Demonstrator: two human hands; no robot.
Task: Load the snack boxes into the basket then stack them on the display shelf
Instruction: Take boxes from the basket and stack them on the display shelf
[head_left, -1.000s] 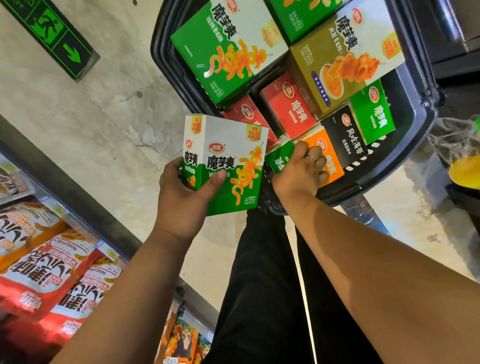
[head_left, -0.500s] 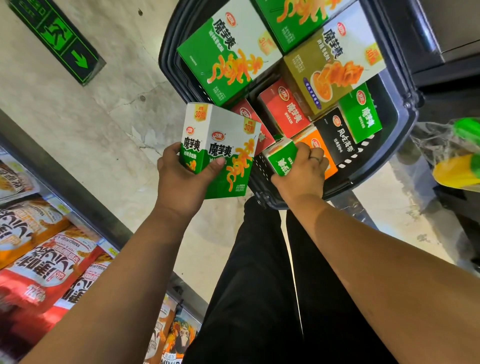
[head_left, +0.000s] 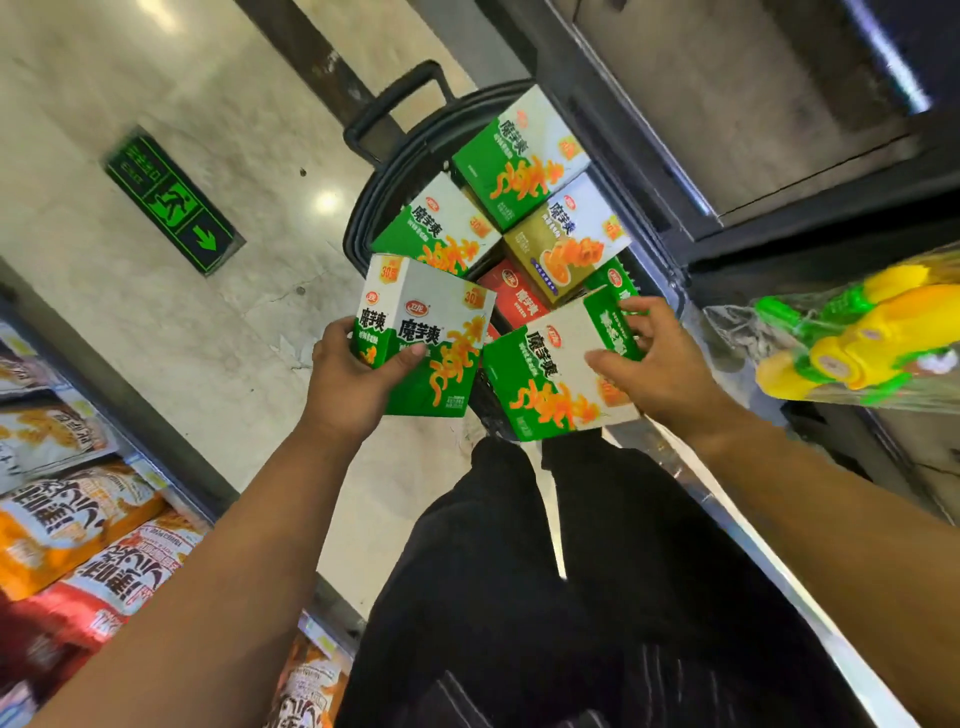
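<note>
My left hand (head_left: 353, 379) grips a green and white snack box (head_left: 431, 332) by its lower left corner, upright above the floor. My right hand (head_left: 654, 364) holds a second green and white snack box (head_left: 550, 374), tilted, just clear of the basket's near rim. The black basket (head_left: 363, 202) stands on the floor ahead with its handle (head_left: 400, 104) at the far side. Inside it lie two more green boxes (head_left: 519, 156), an olive box (head_left: 566, 234) and a red box (head_left: 519, 301).
A display shelf (head_left: 78, 525) with orange and red snack bags runs along the left. A green exit sign (head_left: 174, 202) is set in the marble floor. Yellow and green toys in plastic (head_left: 862, 343) hang at right beside a dark cabinet (head_left: 779, 130). My black trousers (head_left: 545, 571) fill the lower middle.
My right hand has pulled the second green box up out of the basket and now holds it beside the first. The view has tipped forward, showing the basket handle.
</note>
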